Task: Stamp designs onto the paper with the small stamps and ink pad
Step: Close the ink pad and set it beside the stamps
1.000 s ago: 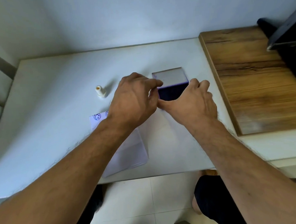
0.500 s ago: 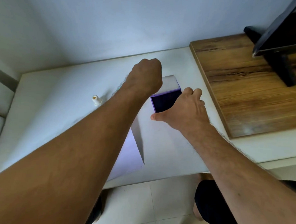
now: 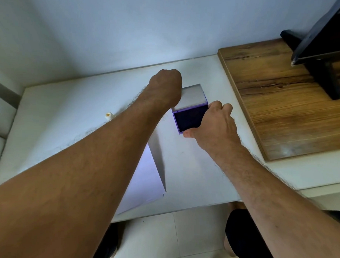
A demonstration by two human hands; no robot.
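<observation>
R hand grips ink pad; L hand fisted, contents prob. hidden.

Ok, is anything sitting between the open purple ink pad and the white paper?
Nothing visible on the bare strip of white table between the purple ink pad, gripped by the right hand, and the white paper. The left forearm crosses above the sheet and hides its far end; the left hand is fisted by the pad's lid.
</observation>
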